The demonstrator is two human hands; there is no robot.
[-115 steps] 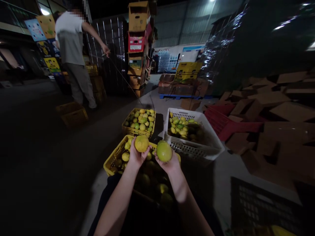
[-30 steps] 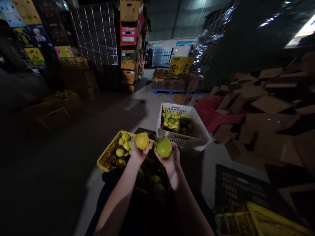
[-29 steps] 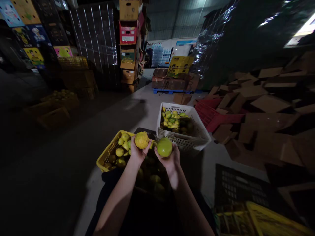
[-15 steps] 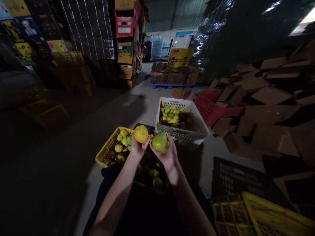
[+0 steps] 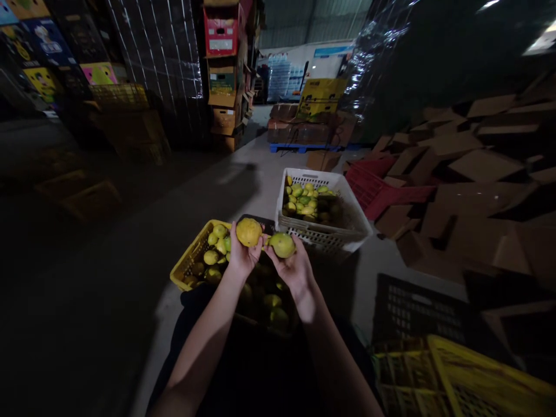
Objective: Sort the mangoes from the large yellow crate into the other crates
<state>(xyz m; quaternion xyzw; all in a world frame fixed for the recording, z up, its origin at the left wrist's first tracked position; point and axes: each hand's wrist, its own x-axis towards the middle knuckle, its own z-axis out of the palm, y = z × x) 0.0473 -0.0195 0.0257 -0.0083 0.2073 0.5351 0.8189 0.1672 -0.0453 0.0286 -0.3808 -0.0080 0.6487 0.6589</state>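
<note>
My left hand (image 5: 244, 256) is closed around a bumpy yellow lemon (image 5: 249, 232), its fingers below and beside the fruit. Close by, my right hand (image 5: 292, 265) grips a yellow-green lemon (image 5: 282, 245) with its narrow end toward the left. The fingertips of both hands nearly meet between the two fruits. Beneath them is a dark, shadowed crate with several green lemons (image 5: 278, 316) in it. To its left, a yellow crate (image 5: 186, 270) holds more yellow and green lemons. Beyond my hands, a white crate (image 5: 354, 223) contains many lemons, partly in shadow.
A red crate (image 5: 371, 188) lies against a heap of cardboard boxes (image 5: 473, 214) on the right. Another yellow crate (image 5: 486, 376) and a black crate (image 5: 417, 310) are at lower right. Farther back are a blue pallet (image 5: 299, 148) and stacked cartons (image 5: 223, 81).
The lemon in my right hand has turned, showing a paler side and its narrow end. The yellow lemon stays in my left hand. My view has shifted slightly.
</note>
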